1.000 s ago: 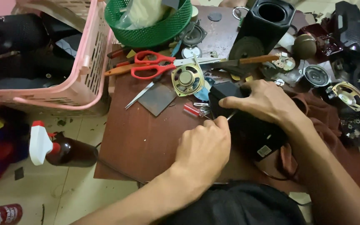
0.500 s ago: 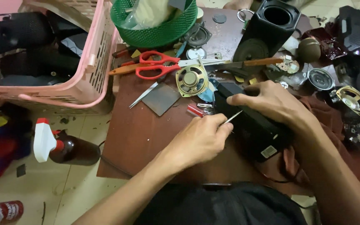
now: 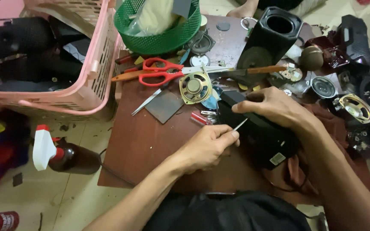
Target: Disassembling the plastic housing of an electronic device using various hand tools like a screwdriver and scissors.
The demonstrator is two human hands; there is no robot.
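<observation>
A long black speaker box (image 3: 267, 136) lies on the brown wooden board (image 3: 142, 149). My right hand (image 3: 275, 107) rests over its upper end and holds it down. My left hand (image 3: 206, 146) pinches a thin metal tool (image 3: 239, 125) whose tip points at the near side of the box. Just left of the box lie a small red-handled tool (image 3: 200, 119) and a bare round speaker driver (image 3: 195, 87).
Red scissors (image 3: 159, 72), a knife (image 3: 253, 70), tweezers (image 3: 147, 102) and a dark square plate (image 3: 164, 105) lie on the board. A green basket (image 3: 159, 38), a pink crate (image 3: 86, 85) and an upright black speaker (image 3: 270, 38) stand behind. Loose drivers lie right. A spray bottle (image 3: 61, 156) lies on the floor.
My left hand has shifted slightly right and up with the thin tool toward the box. My right hand keeps its hold on the box; the view moved a little.
</observation>
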